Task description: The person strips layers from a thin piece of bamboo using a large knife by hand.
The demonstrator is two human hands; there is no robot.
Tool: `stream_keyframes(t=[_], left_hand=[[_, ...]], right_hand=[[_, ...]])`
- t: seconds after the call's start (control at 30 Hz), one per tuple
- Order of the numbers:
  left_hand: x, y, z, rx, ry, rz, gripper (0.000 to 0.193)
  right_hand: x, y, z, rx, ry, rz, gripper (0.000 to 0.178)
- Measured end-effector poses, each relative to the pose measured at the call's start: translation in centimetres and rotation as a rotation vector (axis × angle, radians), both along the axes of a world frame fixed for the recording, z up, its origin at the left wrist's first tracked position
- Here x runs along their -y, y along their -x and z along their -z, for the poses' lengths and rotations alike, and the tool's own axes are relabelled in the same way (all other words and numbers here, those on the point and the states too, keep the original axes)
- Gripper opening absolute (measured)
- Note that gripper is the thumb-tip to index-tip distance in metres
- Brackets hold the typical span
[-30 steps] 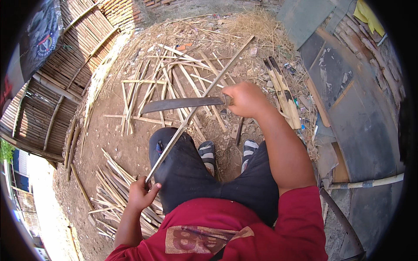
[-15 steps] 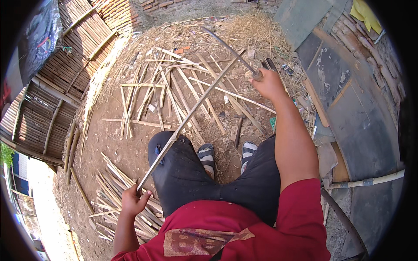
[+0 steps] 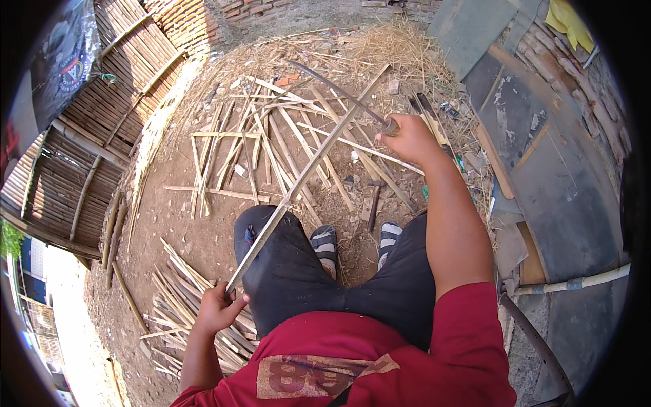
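Note:
My left hand (image 3: 218, 309), low on the left, is closed round the near end of a long, pale bamboo strip (image 3: 313, 164). The strip slants up and away across my left thigh toward the right. My right hand (image 3: 411, 139) grips the short handle of a machete (image 3: 337, 89), whose long, thin, dark blade points to the far left. Blade and strip cross near the strip's far end; whether they touch I cannot tell.
Loose bamboo strips (image 3: 224, 134) lie scattered on the dirt ahead. A denser pile of strips (image 3: 178, 298) lies beside my left hand. Between my sandalled feet is a hammer (image 3: 373, 203). Dark boards (image 3: 542, 183) lean at right, and a slatted bamboo panel (image 3: 112, 88) stands at left.
My right hand has moved a little left and down, swinging the machete's tip leftward so the blade lies across the strip. My left hand and the strip have shifted slightly right.

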State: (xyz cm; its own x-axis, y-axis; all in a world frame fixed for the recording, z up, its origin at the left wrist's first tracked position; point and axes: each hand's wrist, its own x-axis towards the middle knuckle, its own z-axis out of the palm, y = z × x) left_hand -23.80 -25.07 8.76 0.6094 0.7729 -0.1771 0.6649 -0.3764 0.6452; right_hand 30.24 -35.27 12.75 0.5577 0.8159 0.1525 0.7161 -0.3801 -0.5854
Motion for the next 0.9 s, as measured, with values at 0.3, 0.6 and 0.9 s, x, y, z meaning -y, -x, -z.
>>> stream_keyframes(t=[0.3,0.6,0.9], left_hand=[[1.0,-4.7,-2.2,-0.002,0.231,0.047,0.033],[1.7,-6.1,-1.6,-0.018,0.057,-0.051,0.034],[1.6,-5.5,-1.5,-0.059,-0.031,-0.047,0.036]], right_hand=[[-0.7,3.8,-0.6,0.252,-0.005,-0.35,0.029],[-1.3,5.8,-1.4,0.206,0.084,-0.379,0.032],[-1.0,2.5,-0.1,0.035,-0.091,-0.184,0.033]])
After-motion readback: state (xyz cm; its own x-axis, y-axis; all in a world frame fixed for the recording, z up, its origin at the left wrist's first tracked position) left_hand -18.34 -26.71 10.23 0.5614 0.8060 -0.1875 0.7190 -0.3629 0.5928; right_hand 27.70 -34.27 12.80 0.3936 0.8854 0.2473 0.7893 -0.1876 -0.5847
